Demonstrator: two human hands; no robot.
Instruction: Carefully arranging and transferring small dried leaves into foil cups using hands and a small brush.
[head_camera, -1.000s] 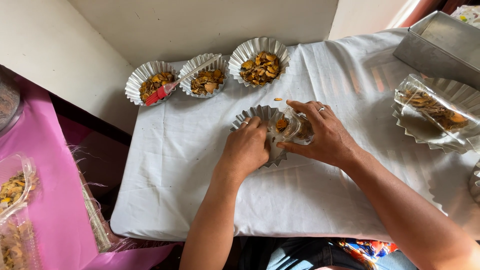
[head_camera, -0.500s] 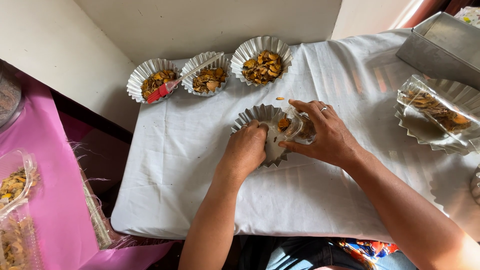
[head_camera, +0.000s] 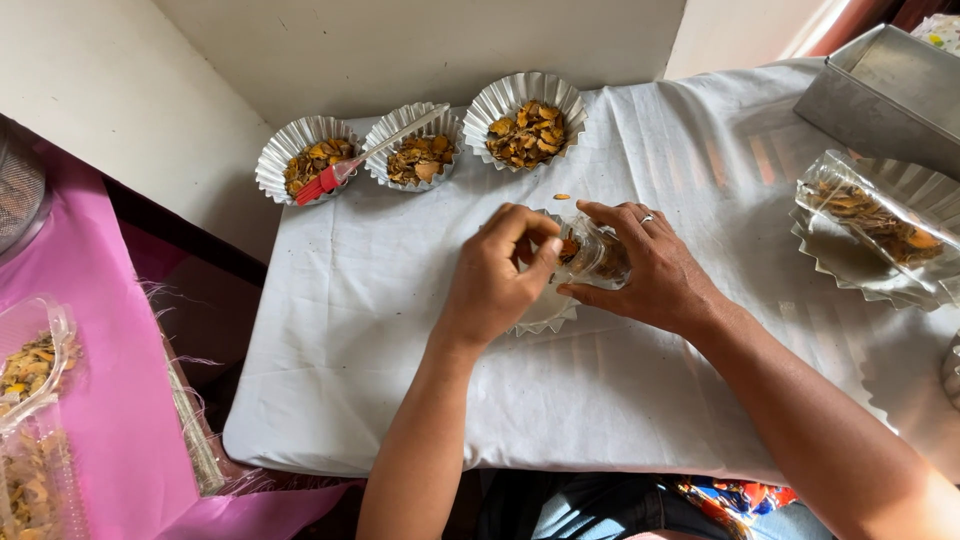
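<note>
Noted right hand (head_camera: 655, 270) at frame centre, fingers wrapped around small clear bag (head_camera: 598, 256) of orange-brown chips. Left hand (head_camera: 497, 280) beside it, thumb and fingertips pinched at bag mouth. Both over fluted foil cup (head_camera: 545, 312) on white cloth (head_camera: 400, 330). Three filled foil cups (head_camera: 527, 120) sat upper centre; red brush (head_camera: 345, 172) lay across two.

Both forearms are reaching forward, the left hand (head_camera: 497, 275) curling fingers inward, the right hand (head_camera: 650, 270) gripping beside it.

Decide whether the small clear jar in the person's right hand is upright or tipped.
Tipped: the clear jar lies sideways in the right hand, mouth toward the foil cup.
</note>
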